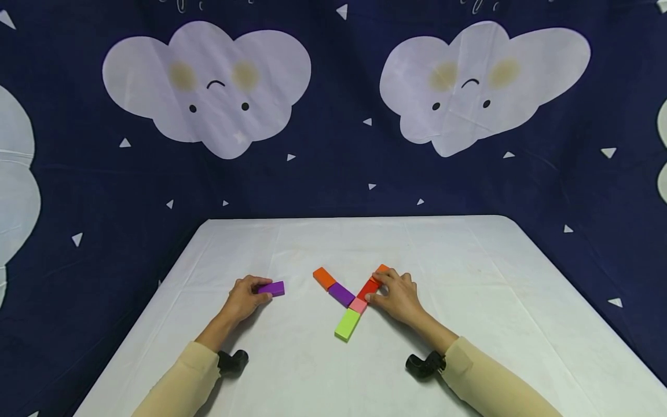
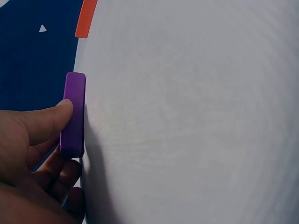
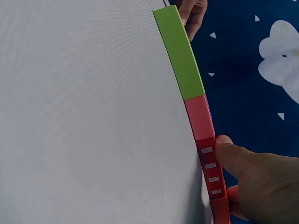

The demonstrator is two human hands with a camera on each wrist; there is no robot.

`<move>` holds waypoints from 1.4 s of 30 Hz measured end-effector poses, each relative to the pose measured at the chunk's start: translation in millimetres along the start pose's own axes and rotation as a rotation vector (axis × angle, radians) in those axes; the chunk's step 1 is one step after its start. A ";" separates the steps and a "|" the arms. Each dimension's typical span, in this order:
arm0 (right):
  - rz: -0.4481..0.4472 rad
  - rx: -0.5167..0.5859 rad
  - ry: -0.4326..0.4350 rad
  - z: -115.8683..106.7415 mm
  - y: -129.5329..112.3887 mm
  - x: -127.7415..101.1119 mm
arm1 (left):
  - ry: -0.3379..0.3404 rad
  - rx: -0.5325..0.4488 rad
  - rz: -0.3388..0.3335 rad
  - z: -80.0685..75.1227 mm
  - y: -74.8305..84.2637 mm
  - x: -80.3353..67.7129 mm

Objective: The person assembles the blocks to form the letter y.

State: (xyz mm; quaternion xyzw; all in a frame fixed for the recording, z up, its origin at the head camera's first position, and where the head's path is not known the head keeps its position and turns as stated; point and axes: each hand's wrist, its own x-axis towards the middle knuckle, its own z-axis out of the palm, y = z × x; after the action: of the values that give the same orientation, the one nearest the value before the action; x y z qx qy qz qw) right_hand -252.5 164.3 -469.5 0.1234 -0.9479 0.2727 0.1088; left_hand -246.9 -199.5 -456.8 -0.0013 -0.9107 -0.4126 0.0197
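Observation:
My left hand (image 1: 242, 299) pinches a purple block (image 1: 272, 288) between thumb and fingers, left of the other blocks. In the left wrist view the thumb presses the side of this purple block (image 2: 74, 116). Coloured blocks lie in a Y shape mid-table. My right hand (image 1: 398, 297) grips the red block (image 1: 368, 289) of its right arm, thumb at the near end and fingertips by the orange block (image 1: 383, 269) beyond. A pink block (image 1: 358, 306) sits at the junction, the lime green block (image 1: 347, 324) forming the stem. A second purple block (image 1: 341, 295) and another orange block (image 1: 324, 278) make the left arm.
A white cloth covers the table (image 1: 292, 382). Behind it hangs a dark blue curtain (image 1: 344, 75) with clouds and small triangles. Black wrist cameras (image 1: 233, 363) sit under both sleeves. White markings show on the red block's side in the right wrist view.

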 end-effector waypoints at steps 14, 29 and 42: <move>-0.008 -0.001 0.012 1.5 1.4 0.0 | 0.029 -0.127 -0.062 10.3 21.8 -23.5; -0.001 -0.003 0.010 1.8 1.1 0.7 | 0.056 -0.213 -0.068 43.0 52.1 -72.1; -0.005 0.002 0.011 3.2 3.4 1.1 | -0.015 -0.218 -0.049 68.3 67.8 -104.1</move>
State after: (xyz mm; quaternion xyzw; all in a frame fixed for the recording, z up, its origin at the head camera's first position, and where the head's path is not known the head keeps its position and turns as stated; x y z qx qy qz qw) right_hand -255.0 165.2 -473.5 0.1244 -0.9467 0.2741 0.1147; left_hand -144.0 -102.0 -454.7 0.0157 -0.8604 -0.5094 0.0023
